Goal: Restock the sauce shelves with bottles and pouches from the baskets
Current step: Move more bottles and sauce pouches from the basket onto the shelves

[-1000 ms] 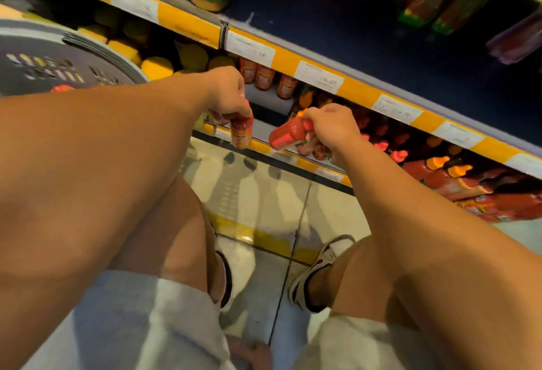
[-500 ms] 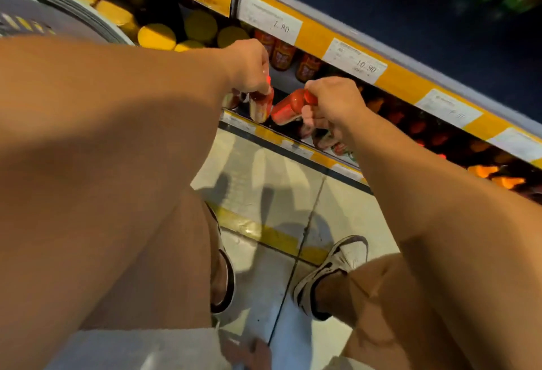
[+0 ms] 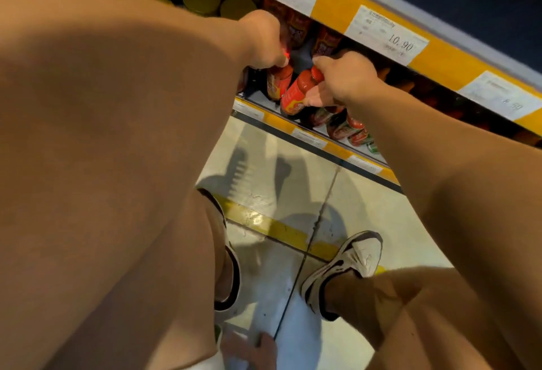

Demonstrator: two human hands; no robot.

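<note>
Sauce bottles, two red ones, sit right at the front edge of the low shelf (image 3: 308,132). The right hand (image 3: 343,82) grips the tilted bottle (image 3: 296,93) by its neck, and the left hand (image 3: 261,41) pinches the cap of the upright bottle (image 3: 278,82) just beside it. More red bottles (image 3: 346,129) lie along the shelf's edge, with price tags (image 3: 387,35) on the shelf above.

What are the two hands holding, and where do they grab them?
Each hand holds a red sauce bottle by its top end. The left hand grips the upright bottle at its cap; the right hand grips the tilted bottle at its neck.
</note>
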